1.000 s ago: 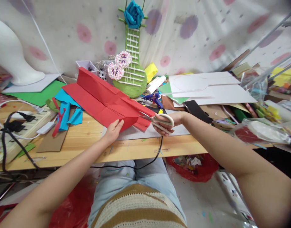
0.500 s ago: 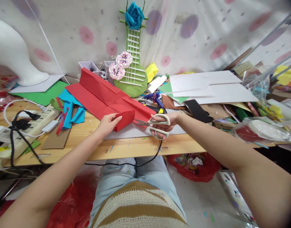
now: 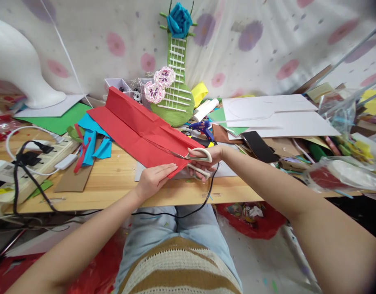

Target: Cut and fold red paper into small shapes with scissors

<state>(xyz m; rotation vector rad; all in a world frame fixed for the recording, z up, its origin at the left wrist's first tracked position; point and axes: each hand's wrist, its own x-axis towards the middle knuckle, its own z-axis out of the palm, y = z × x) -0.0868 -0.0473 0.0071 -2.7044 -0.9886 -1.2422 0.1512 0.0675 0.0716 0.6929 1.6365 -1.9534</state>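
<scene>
Head view: red paper [image 3: 129,122] lies folded on desk [image 3: 114,183], near corner close to the front edge.
Left hand [image 3: 154,179]: palm down, fingers flat and stretched, pressing the paper's near edge; grips nothing.
Right hand [image 3: 208,159]: fingers closed through scissors [image 3: 192,157] loops, blades pointing left into the paper.
Cut tip: probably best to keep the paper pinned taut, blades along the crease, left fingers off the blade line.

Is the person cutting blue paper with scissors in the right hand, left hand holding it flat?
Not quite. The paper is red, not blue. The head view shows the right hand working the scissors into it while the left hand presses it flat.
</scene>
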